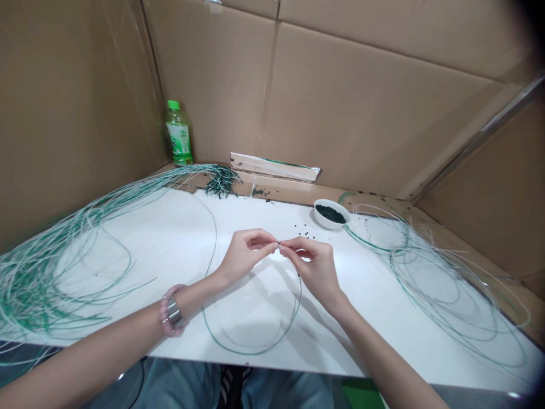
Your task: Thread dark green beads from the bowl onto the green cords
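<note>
Bright, cool light falls on the white table, apparently from above, with paler glare around its middle. The cardboard looks duller, dimmest at far left. Soft-edged shadows of the arms spread over the table. A blurred black patch cuts off the top right corner, and the lower right edge darkens too. The wide view stretches things towards its sides; fine strands at left smear together, slightly soft

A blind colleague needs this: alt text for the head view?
Left hand and right hand meet at the fingertips over a white table, holding a thin strand. Strand bundles flank them; beyond is a bowl of dark bits.
</note>
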Available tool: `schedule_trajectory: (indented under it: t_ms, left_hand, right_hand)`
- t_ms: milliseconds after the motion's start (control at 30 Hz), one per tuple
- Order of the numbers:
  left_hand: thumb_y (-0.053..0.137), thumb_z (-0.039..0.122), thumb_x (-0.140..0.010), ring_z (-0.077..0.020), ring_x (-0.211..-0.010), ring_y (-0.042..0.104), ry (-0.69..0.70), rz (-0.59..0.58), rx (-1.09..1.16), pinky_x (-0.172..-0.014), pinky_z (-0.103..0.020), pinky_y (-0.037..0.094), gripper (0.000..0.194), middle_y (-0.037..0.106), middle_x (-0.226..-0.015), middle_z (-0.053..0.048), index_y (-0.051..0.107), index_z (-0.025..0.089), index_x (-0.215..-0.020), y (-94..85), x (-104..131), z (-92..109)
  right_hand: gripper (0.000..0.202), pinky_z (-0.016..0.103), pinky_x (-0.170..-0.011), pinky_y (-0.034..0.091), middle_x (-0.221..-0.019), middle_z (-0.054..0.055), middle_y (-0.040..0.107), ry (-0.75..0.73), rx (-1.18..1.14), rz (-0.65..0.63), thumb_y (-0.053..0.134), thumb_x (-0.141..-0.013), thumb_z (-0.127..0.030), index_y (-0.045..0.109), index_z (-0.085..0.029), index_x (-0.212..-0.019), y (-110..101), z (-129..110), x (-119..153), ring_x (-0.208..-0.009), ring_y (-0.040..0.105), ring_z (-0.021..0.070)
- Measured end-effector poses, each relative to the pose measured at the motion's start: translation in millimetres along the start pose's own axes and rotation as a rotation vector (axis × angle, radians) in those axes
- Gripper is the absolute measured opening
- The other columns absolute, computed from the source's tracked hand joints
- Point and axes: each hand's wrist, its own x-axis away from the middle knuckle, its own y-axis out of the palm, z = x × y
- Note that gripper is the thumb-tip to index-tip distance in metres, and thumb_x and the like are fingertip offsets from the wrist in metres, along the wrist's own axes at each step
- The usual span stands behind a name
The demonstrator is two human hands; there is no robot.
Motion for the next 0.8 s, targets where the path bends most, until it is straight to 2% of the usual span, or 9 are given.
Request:
schedule_trajectory:
  t_ms: [167,333,467,533,633,667,733,800]
  left_hand:
    - [0.068,0.026,-0.070,-0.0146,-0.068,0.063,0.017,-0.006,-0.005,-0.065,-0.023,0.051,0.013,0.069,-0.071,-0.005,0.067,0.013,-0.070,-0.2,0.0,-0.1]
    - [0.062,0.026,-0.076,-0.0142,-0.067,0.063,0.053,-0.034,-0.068,-0.064,-0.022,0.050,0.015,0.068,-0.068,-0.005,0.068,0.013,-0.069,-0.4,1.5,1.4]
    - [0.063,0.025,-0.074,-0.0138,-0.065,0.063,0.100,-0.006,-0.123,-0.063,-0.022,0.050,0.014,0.068,-0.069,-0.005,0.067,0.013,-0.067,-0.2,1.3,1.8]
    - [0.064,0.026,-0.073,-0.0132,-0.063,0.062,0.102,0.030,-0.127,-0.062,-0.022,0.050,0.015,0.067,-0.067,-0.004,0.066,0.013,-0.066,-1.0,-0.4,1.4]
    - [0.064,0.026,-0.072,-0.0125,-0.061,0.061,0.090,0.065,-0.117,-0.062,-0.022,0.049,0.015,0.065,-0.064,-0.003,0.064,0.013,-0.065,-2.1,-3.2,0.0]
    - [0.064,0.026,-0.072,-0.0124,-0.061,0.061,0.085,0.062,-0.114,-0.062,-0.022,0.049,0.015,0.065,-0.064,-0.003,0.064,0.013,-0.065,-2.0,-3.5,-0.5]
    - [0.064,0.026,-0.072,-0.0126,-0.062,0.061,0.078,0.046,-0.114,-0.062,-0.022,0.049,0.014,0.066,-0.065,-0.003,0.064,0.013,-0.065,-0.8,-2.8,-1.5]
    - [0.063,0.026,-0.074,-0.0130,-0.063,0.061,0.076,0.026,-0.116,-0.063,-0.022,0.048,0.015,0.066,-0.066,-0.004,0.065,0.013,-0.066,1.1,-1.1,-2.5]
  right_hand:
    - [0.010,0.026,-0.061,0.055,-0.070,0.004,0.071,0.091,-0.061,-0.010,0.067,-0.074,-0.025,0.070,-0.018,-0.082,-1.0,2.9,-0.5,-0.066,0.068,0.0163]
    - [0.011,0.025,-0.058,0.053,-0.072,0.005,0.071,0.093,-0.034,-0.043,0.062,-0.076,-0.026,0.070,-0.018,-0.073,1.8,-0.3,-1.2,-0.067,0.067,0.0165]
    - [0.005,0.022,-0.053,0.050,-0.068,0.003,0.068,0.157,0.015,-0.060,0.060,-0.069,-0.019,0.063,-0.016,-0.067,0.0,-0.2,-4.5,-0.065,0.066,0.0158]
    - [0.005,0.021,-0.053,0.049,-0.067,0.003,0.067,0.213,0.055,-0.183,0.057,-0.066,-0.014,0.061,-0.016,-0.064,-7.9,2.8,-8.4,-0.069,0.066,0.0166]
    - [0.010,0.021,-0.057,0.049,-0.072,0.004,0.068,0.232,0.104,-0.461,0.056,-0.065,-0.012,0.064,-0.016,-0.065,-22.6,8.4,-15.5,-0.076,0.066,0.0175]
    - [0.010,0.022,-0.059,0.050,-0.077,0.004,0.070,0.223,0.096,-0.492,0.057,-0.067,-0.014,0.066,-0.017,-0.070,-25.5,9.6,-17.4,-0.079,0.066,0.0176]
    - [0.013,0.024,-0.064,0.051,-0.086,0.006,0.070,0.206,0.023,-0.441,0.058,-0.072,-0.022,0.068,-0.017,-0.080,-25.6,11.1,-19.9,-0.084,0.066,0.0177]
    - [0.017,0.027,-0.067,0.051,-0.086,0.007,0.070,0.209,-0.091,-0.358,0.060,-0.075,-0.029,0.067,-0.016,-0.083,-18.9,12.1,-20.2,-0.083,0.066,0.0181]
